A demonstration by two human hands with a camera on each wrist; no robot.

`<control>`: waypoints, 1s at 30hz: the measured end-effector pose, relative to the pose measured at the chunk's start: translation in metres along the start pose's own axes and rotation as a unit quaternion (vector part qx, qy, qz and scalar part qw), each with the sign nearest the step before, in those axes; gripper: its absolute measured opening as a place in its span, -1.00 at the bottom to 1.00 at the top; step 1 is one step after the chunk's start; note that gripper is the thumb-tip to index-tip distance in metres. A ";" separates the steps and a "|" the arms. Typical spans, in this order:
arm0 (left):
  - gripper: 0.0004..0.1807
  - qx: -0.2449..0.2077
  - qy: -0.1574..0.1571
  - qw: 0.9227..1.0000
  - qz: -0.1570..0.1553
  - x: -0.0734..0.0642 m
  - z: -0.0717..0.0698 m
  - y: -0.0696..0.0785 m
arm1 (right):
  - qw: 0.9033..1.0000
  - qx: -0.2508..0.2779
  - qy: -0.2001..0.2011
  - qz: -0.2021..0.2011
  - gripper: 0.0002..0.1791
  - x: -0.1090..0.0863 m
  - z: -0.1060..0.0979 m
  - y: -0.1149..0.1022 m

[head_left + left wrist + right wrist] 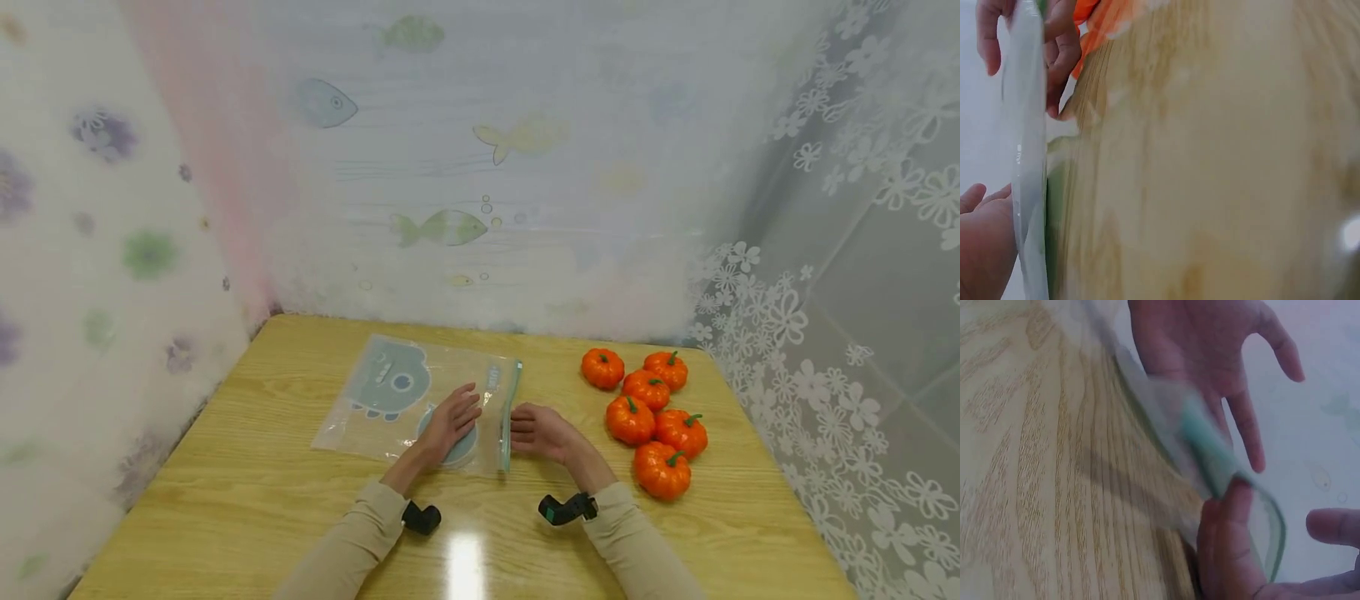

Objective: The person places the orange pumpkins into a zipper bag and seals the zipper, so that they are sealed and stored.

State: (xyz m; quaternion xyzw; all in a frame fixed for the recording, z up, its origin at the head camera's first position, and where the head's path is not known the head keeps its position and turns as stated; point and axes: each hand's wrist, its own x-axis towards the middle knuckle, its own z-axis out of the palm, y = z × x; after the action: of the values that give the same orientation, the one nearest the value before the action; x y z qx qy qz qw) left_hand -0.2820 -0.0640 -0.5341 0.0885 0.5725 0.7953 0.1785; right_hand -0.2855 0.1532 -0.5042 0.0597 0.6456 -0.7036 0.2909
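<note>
A clear zip bag [468, 367] with a blue-grey cartoon monster print [386, 379] lies flat on the table, its green zip edge [513, 392] toward the right. Across the bag's lower middle rests my left hand [450, 421], fingers extended. My right hand [543, 431] is at the zip edge, palm turned toward the bag. In the right wrist view the lifted zip edge [1210, 453] runs between the right fingers [1232, 544] and the thumb, which stands apart. The left hand [1194, 350] is spread beyond it.
Several shiny orange pumpkins [647, 390] with green stems are grouped on the right of the wooden table [247, 467]. A fish-patterned curtain [585, 250] hangs behind the table, and flowered sheets flank both sides. Each wrist wears a black camera [422, 519].
</note>
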 end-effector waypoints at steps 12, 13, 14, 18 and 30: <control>-0.38 0.013 0.056 0.998 -0.004 0.003 0.002 0.000 | 0.999 0.010 -0.015 -0.037 -0.56 0.002 0.001 -0.003; -0.39 0.015 0.064 0.998 -0.004 0.003 0.003 0.000 | 0.999 0.008 -0.018 -0.042 -0.55 0.003 0.001 -0.003; -0.41 0.019 0.074 0.997 -0.005 0.004 0.003 0.001 | 0.999 0.007 -0.018 -0.046 -0.54 0.004 0.001 -0.003; -0.47 0.050 0.104 0.993 0.001 0.007 0.006 0.002 | 0.998 -0.014 -0.020 -0.066 -0.49 0.007 0.002 -0.001; -0.43 0.096 0.132 0.987 -0.009 0.013 0.017 0.012 | 0.979 -0.109 -0.045 -0.168 -0.51 0.012 0.016 -0.001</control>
State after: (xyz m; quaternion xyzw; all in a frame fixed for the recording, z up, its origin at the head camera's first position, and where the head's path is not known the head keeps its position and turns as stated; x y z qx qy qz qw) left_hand -0.2902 -0.0479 -0.5182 -0.0055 0.6653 0.7399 0.0994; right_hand -0.2912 0.1340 -0.5060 -0.1133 0.7056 -0.6699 0.2015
